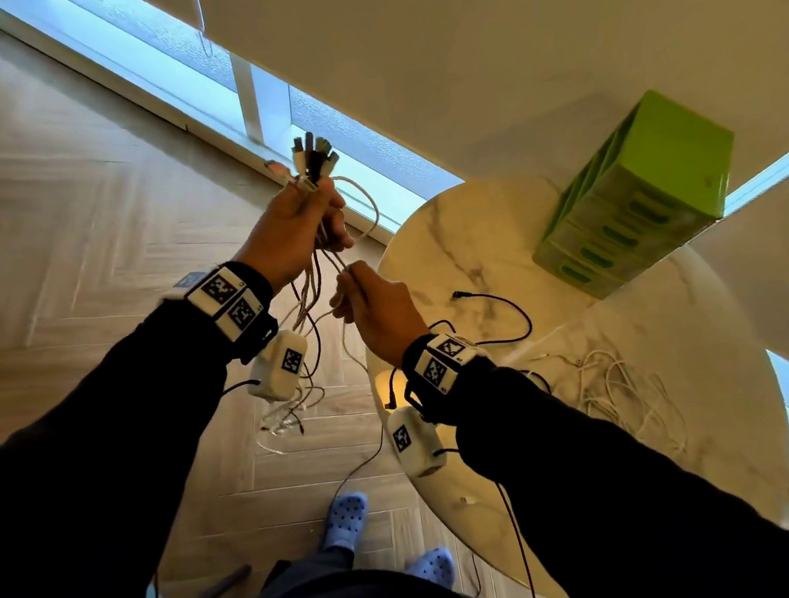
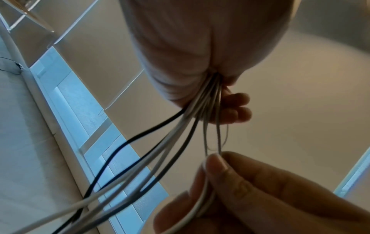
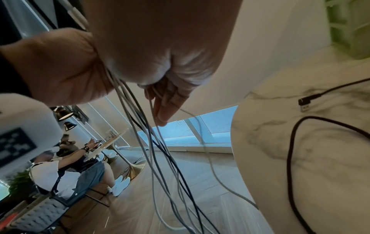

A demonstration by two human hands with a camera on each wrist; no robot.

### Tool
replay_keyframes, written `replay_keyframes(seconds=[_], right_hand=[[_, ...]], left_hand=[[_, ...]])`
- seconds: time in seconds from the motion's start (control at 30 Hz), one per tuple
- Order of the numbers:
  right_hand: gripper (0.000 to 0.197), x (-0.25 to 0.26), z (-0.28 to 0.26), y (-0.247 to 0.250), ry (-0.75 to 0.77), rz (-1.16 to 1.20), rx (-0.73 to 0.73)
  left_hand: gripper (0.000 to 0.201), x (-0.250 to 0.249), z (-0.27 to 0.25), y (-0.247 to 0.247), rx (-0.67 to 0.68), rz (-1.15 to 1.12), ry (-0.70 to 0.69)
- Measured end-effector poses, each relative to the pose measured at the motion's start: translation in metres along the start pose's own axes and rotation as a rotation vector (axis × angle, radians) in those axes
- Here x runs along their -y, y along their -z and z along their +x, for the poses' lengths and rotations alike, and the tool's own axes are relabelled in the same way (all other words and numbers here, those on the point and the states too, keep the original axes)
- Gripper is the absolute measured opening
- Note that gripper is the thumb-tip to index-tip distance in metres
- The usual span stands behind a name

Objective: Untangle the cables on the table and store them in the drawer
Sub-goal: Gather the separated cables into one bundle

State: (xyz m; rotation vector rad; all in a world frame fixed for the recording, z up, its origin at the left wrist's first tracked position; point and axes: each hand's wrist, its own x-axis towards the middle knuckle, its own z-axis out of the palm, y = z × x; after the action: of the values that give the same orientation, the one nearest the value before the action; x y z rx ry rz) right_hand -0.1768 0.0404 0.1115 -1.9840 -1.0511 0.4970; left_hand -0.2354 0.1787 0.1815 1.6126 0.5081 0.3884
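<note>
Head view: left hand [image 1: 294, 231] fists a bundle [image 1: 320, 253] of cables up over the floor, plugs [image 1: 311, 156] fanned above the knuckles. Right hand [image 1: 376, 306], just below it, pinches thin white strands from that bundle. More cables [image 1: 612, 384] lie on the marble table [image 1: 695, 358], beside a green drawer unit [image 1: 631, 194].

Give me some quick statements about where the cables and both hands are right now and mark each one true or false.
1. The left hand grips a bundle of cables with the plugs sticking up. True.
2. The right hand is empty. False: it pinches thin white strands below the left hand.
3. A black cable lies on the marble table. True.
4. The green drawer unit stands on the floor. False: it stands on the table.
</note>
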Motion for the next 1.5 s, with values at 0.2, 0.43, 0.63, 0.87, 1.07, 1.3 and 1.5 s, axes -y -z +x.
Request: replay_keyframes(seconds=[0.2, 0.43, 0.63, 0.87, 1.07, 1.3, 1.5], right_hand=[[0.026, -0.001, 0.001, 0.004, -0.189, 0.296, -0.081], [0.023, -0.048, -0.032, -0.003, -0.555, 0.002, 0.577], [0.06, -0.03, -0.012, 0.031, -0.349, -0.235, 0.262], [0.077, 0.041, 0.035, 0.041, -0.101, 0.287, 0.149], [0.035, 0.051, 0.029, 0.029, -0.134, 0.288, 0.102], [0.028, 0.056, 0.028, 0.035, -0.308, 0.661, 0.115], [0.023, 0.066, 0.036, 0.07, -0.386, 1.05, 0.024]], left_hand=[[0.032, 0.007, 0.011, 0.005, -0.132, -0.046, 0.026], [0.035, -0.001, 0.016, 0.015, -0.203, -0.041, 0.01], [0.034, -0.009, 0.012, 0.004, -0.037, -0.115, 0.018], [0.042, -0.017, 0.0, -0.027, 0.135, 0.001, 0.035], [0.034, -0.033, 0.001, -0.029, 0.184, 0.07, 0.122], [0.034, -0.016, 0.009, -0.02, 0.197, -0.346, 0.286], [0.051, 0.04, -0.02, -0.026, 0.412, -0.248, 0.224]])
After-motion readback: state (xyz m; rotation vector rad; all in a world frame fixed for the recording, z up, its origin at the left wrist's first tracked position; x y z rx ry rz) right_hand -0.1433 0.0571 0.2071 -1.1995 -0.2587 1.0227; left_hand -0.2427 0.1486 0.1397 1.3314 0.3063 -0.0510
